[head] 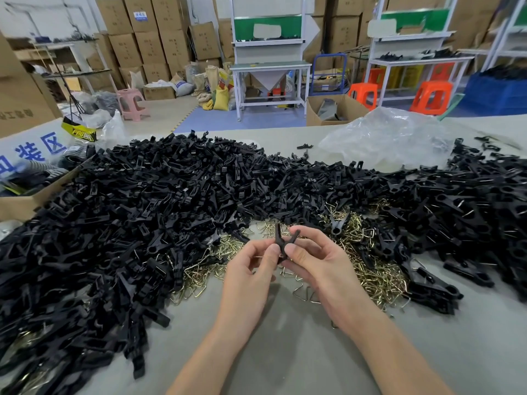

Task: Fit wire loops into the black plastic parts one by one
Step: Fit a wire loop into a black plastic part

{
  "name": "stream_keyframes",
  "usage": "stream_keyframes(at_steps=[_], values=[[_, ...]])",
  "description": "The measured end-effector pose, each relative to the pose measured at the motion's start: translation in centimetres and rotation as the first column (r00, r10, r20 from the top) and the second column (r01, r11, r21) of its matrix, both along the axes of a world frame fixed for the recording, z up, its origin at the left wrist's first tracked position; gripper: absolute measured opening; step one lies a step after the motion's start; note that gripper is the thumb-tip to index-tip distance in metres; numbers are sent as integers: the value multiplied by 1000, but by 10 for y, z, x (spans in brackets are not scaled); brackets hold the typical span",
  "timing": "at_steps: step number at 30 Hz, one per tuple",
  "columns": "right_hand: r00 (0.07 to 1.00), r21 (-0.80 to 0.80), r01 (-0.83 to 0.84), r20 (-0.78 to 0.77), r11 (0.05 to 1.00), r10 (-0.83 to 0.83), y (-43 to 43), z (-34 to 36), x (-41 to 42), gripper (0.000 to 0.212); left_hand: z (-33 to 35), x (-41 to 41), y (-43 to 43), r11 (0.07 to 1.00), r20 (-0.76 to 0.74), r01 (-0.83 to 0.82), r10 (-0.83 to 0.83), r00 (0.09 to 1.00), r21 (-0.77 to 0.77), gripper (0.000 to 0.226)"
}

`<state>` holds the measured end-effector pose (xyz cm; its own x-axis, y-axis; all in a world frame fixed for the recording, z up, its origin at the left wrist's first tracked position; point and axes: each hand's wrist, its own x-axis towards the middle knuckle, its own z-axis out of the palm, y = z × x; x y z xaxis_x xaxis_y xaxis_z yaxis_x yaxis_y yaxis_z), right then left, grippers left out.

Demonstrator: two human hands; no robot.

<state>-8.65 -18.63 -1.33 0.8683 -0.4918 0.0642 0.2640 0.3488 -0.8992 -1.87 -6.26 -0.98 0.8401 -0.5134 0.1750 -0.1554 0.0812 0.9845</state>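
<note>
Together, left hand [251,266] and right hand [316,260] pinch black plastic part [283,238], above wire loops [368,269]

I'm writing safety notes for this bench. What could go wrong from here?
The black plastic part is pinched by the left hand and right hand; it might slip into the pile of black parts. The wire loops lie tangled, so picking one may drag others or prick a finger.

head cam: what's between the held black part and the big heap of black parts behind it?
A narrow strip of loose wire loops lies between the held black part and the heap. Head view shows it.
</note>
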Motion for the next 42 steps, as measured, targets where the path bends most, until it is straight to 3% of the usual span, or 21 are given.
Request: stream_keyframes(at_steps=[5,7,11,13,16,19,21,24,26,28,35,39,42], values=[[998,20,52,21,998,-52,-3,-1,0,25,-2,-7,-1,992,221,-1,-27,975,125,25],[997,-43,74,12,996,-74,-3,-1,-1,26,-3,-8,-2,984,287,-26,-27,957,179,28],[993,-165,91,-59,982,-101,0,-3,-2,49,-1,-7,-1,988,285,-36,-8,958,151,27],[994,-269,15,-101,963,-44,3,-3,-3,38,-1,-7,0,995,236,-9,-14,972,96,33],[995,-303,-23,-98,953,-7,6,0,-4,29,0,-6,1,998,150,-8,-1,989,62,44],[995,-376,55,-60,925,-84,8,2,-3,26,-2,-1,3,981,272,-48,-5,962,189,38],[989,-358,122,-36,926,-144,6,1,-3,28,-3,7,7,917,523,-239,40,851,320,31],[976,-295,201,-23,934,-217,0,-2,-3,14,-9,23,18,675,789,-602,47,612,427,31],[971,-292,215,-34,932,-235,-2,-4,-3,13,-14,32,23,539,796,-666,-14,605,516,36],[971,-351,196,-59,915,-231,-1,-5,-3,20,-17,37,26,501,781,-655,-71,621,566,34],[948,-504,197,-122,841,-295,3,-6,-4,38,-14,39,26,521,797,-665,-47,603,534,14],[939,-559,208,-116,802,-324,5,-7,-6,35,-10,40,25,525,802,-689,20,597,500,13],[942,-570,202,-109,797,-317,5,-5,-6,33,-2,34,25,698,759,-600,125,639,390,7]])
